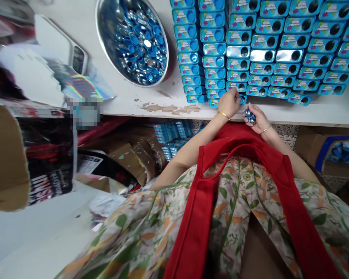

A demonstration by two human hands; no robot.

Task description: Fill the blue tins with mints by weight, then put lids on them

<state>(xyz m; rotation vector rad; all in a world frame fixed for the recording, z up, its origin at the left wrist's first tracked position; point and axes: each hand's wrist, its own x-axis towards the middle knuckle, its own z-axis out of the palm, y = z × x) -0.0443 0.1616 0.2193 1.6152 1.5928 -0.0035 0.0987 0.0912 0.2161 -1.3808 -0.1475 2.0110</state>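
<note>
My left hand (pixel 229 101), with a gold bangle at the wrist, is at the front end of a row of small blue boxes (pixel 237 76). Its fingers are pinched together against the nearest box (pixel 243 99); whatever lies between the fingertips is hidden. Just to the right, my right hand (pixel 259 119) is closed around several small round caps (pixel 250 116), blue and silver, at the table's front edge. Many boxes farther right show dark round holes in their tops, while those in the left columns have blue discs there.
A metal bowl (pixel 100 38) full of similar caps stands left of the boxes on the white table (pixel 128 102). A phone (pixel 79 58) and plastic film lie farther left. Beneath the table are stacked blue boxes (pixel 171 131) and an open carton (pixel 311 149).
</note>
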